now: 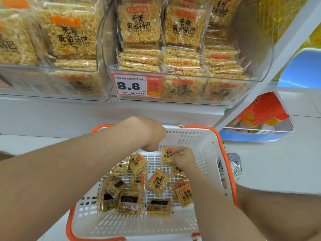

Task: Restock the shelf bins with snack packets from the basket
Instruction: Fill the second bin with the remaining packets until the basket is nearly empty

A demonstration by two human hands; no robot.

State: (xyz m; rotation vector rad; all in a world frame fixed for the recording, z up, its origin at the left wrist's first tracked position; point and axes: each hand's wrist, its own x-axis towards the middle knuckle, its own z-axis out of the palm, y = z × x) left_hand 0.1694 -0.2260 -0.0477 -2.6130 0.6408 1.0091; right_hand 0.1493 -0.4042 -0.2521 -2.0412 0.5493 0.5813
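Forearms (69, 171) over basket (199, 140) — right hand (184, 158) pinches a packet (167, 156), left hand (147, 134) curled, contents unseen.

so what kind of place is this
Most likely a shop aisle: clear shelf bins full of snack packets, an 8.8 price tag with barcode on one bin, and a white shopping basket with orange handles.

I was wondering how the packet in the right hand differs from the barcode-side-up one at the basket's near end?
The held packet is pinched by the right hand near the far wall of the basket, printed front up. The barcode packet lies loose at the near end, back up, showing a dark panel. Both are yellow snacks in clear wrap.
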